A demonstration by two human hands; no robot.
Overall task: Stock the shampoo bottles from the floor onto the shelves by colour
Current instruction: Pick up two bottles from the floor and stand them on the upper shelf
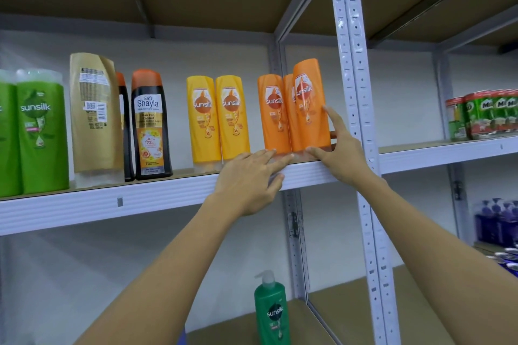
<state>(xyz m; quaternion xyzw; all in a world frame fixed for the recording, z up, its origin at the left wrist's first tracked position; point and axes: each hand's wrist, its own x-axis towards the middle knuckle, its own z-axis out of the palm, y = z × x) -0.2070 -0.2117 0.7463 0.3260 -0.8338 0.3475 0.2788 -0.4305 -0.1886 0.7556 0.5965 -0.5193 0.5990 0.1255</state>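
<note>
Orange Sunsilk bottles stand cap-down at the right end of the white shelf. My right hand touches the front orange bottle with straight index finger on its side and thumb at its base. My left hand lies over the shelf edge, straight fingertips against the base of the left orange bottle. Left of them stand two yellow Sunsilk bottles, a black Safi Shayla bottle, a gold bottle and green Sunsilk bottles.
A perforated white upright post stands just right of the orange bottles. Green Milo packs sit on the neighbouring shelf. A dark green Sunsilk pump bottle stands on the lower shelf; purple pump bottles are at the right.
</note>
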